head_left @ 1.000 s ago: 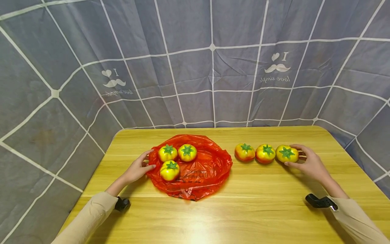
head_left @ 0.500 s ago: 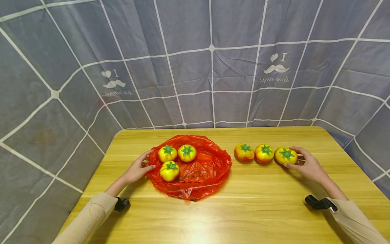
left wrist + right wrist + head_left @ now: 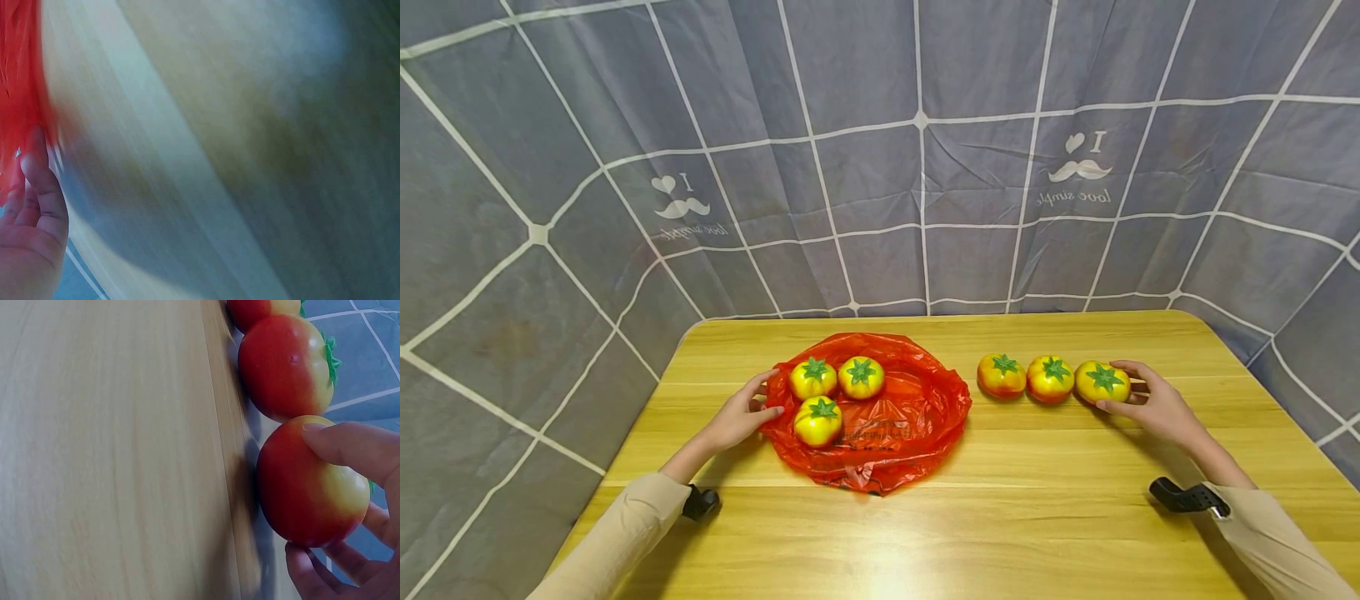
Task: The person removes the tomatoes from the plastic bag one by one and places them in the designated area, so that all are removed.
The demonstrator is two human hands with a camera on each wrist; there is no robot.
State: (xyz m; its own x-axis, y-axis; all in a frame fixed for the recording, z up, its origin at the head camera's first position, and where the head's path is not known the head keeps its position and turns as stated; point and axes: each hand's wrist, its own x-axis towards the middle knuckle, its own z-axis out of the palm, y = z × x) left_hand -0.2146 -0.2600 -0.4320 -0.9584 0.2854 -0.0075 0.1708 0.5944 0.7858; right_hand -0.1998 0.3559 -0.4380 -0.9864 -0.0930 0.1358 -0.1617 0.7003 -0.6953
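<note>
- A gray-blue curtain (image 3: 865,196) with a white grid and moustache prints hangs behind and along the sides, probably there as a plain backdrop.
- The wood-grain worktop (image 3: 1037,492) carries everything; its flat surface lets round things sit without rolling, by the look of them.
- The red plastic bag (image 3: 921,408) lies left of center, spread wide with its mouth upward and its rim crumpled outward, so its inside is easy to reach from above.
- The left hand (image 3: 739,417) is at the bag's left edge, thumb and fingers curled with a small gap, seemingly pinching the thin film; that would steady so light a bag.
- The right hand (image 3: 1161,407) curves round the end tomato (image 3: 1101,384), its thumb on the near side and fingers on the far side, spread about as wide as the fruit. A side grip suits this round, glossy shape, and the fruit appears to rest on the worktop.
- The middle tomato (image 3: 1049,381) and the left tomato (image 3: 1001,377) complete a row right of the bag, set close together, which leaves the outer end handiest for that hand.
- Three bagged tomatoes (image 3: 817,422) cluster in the bag's left part, near the left hand; their weight likely helps pin the film.
- The green leaf crowns (image 3: 861,370) face upward, suggesting each fruit sits on its base for stability.
</note>
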